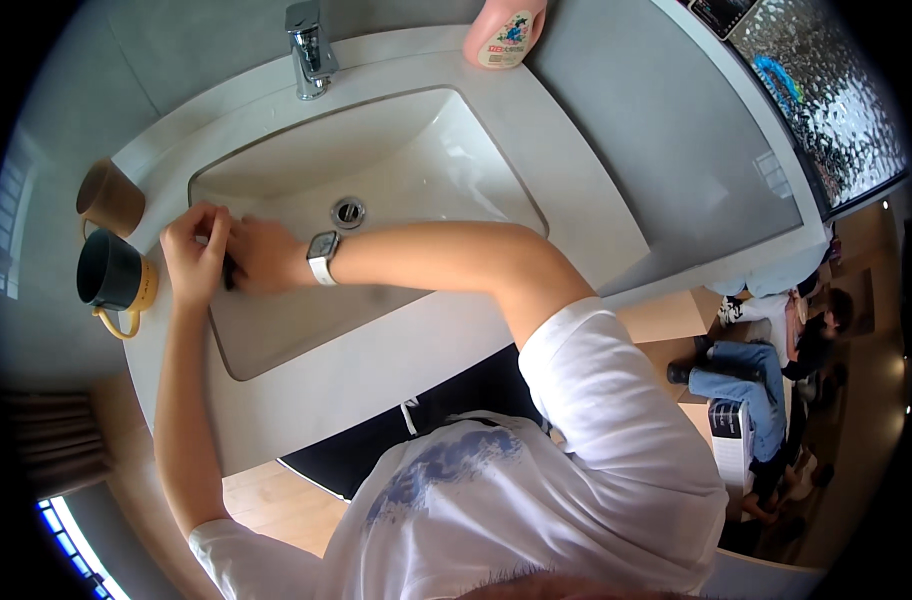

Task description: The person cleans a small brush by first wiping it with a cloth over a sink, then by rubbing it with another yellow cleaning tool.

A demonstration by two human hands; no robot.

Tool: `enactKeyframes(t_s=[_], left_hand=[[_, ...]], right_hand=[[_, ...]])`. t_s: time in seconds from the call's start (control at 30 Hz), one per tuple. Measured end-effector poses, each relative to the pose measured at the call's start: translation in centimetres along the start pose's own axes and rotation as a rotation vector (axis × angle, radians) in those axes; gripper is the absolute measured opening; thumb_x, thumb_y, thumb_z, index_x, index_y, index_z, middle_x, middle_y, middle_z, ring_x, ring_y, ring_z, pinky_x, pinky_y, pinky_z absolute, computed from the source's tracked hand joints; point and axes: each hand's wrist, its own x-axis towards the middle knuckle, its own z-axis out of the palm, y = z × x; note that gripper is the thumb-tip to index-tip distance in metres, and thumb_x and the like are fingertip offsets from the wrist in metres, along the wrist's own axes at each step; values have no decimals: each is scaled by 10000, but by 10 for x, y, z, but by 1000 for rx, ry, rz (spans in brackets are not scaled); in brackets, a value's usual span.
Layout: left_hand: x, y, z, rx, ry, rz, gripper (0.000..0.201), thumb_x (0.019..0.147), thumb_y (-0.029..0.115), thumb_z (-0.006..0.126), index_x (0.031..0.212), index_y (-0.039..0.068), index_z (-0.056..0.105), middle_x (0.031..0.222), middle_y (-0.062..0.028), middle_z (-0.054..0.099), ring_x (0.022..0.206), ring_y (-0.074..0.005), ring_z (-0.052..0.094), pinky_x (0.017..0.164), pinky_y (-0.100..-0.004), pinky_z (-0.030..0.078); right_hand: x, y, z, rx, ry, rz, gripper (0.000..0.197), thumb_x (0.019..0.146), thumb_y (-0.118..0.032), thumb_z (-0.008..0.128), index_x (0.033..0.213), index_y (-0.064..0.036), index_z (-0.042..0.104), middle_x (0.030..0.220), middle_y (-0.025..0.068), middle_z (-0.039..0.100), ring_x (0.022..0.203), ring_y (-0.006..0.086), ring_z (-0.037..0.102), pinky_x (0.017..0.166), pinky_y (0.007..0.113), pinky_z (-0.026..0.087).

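My left hand (190, 252) is over the left edge of the sink basin, its fingers bent and closed together. My right hand (266, 258) reaches across from the right and meets it, curled and slightly blurred by motion. Between the hands shows a small dark thing (229, 272), mostly covered, whose kind I cannot make out. A watch with a pale strap (322, 258) is on my right wrist. Close to my left hand stands a dark green and yellow mug (142, 282) with a yellow handle; behind it is a brown cup (122, 203).
The white basin (406, 165) has a round metal drain (348, 212). A chrome faucet (309, 55) rises behind it. A pink detergent bottle (503, 38) stands at the back right of the white counter (576, 215). Seated people (766, 385) are farther off at right.
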Motion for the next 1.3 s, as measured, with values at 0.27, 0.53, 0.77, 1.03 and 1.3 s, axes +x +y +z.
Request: enactKeyframes(t_s=[0.27, 0.53, 0.77, 1.03, 1.3], left_hand=[[8, 9, -1, 16, -56, 30, 203, 905, 87, 683, 782, -55, 606, 591, -44, 514, 564, -75, 457, 537, -269, 397], [1, 0, -6, 28, -58, -22, 207, 903, 93, 681, 779, -54, 603, 596, -37, 495, 564, -78, 439, 543, -258, 387], [1, 8, -4, 17, -69, -38, 203, 904, 109, 673, 794, -53, 620, 607, -40, 502, 577, -81, 439, 556, -263, 389], [4, 0, -4, 10, -87, -74, 199, 907, 99, 668, 797, -55, 608, 613, -34, 480, 583, -79, 424, 556, -260, 372], [1, 1, -6, 19, -107, -20, 190, 905, 89, 673, 796, -53, 609, 611, -40, 479, 575, -90, 424, 549, -266, 380]], right_hand=[[-35, -24, -75, 321, -526, -210, 351, 707, -207, 747, 1017, -77, 645, 997, 116, 664, 904, 346, 665, 756, 459, 524], [-105, 43, -152, 73, -840, 196, 413, 753, -368, 748, 1066, -100, 712, 1120, 100, 716, 1025, 318, 686, 847, 427, 537], [-151, 134, -183, -577, -585, 149, 310, 756, -281, 765, 1000, -105, 686, 1045, 75, 693, 929, 301, 686, 763, 422, 539], [-109, 183, -120, -868, -462, 134, 428, 810, -183, 731, 1192, -27, 617, 1171, 140, 640, 1099, 279, 626, 877, 427, 518], [-121, 136, -138, -779, -590, 31, 554, 787, -251, 764, 1263, -28, 587, 1215, 128, 633, 1108, 310, 624, 840, 451, 536]])
